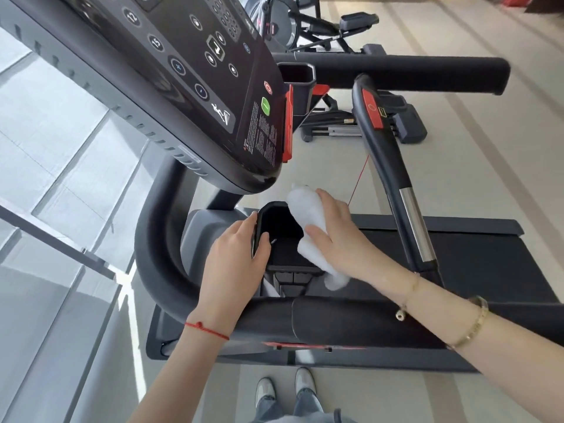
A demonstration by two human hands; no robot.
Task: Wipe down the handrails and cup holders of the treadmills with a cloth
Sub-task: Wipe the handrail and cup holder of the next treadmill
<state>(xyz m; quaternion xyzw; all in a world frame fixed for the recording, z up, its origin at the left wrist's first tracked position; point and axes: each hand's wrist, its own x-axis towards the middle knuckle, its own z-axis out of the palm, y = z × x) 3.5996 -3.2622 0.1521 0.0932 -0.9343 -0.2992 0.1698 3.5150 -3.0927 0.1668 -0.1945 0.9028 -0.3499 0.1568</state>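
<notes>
My left hand [236,254] curls its fingers over the cup holder [279,221] rim at nine o'clock; my right hand [338,239] presses the white cloth [305,215], fingers clamped round it, at three o'clock.

My fluffy white cloth [308,221] lies against the cup holder's [276,227] matt black plastic; console [189,87] glossy.

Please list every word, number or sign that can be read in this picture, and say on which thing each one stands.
"12": on a round button of the black treadmill console panel.
"15": on another round button of the same panel.
"+" and "-": on two blue-ringed round buttons there.
Small print block beside the green oval button: too small to read.
Yellow label near the red handlebar pad: unreadable.
</notes>
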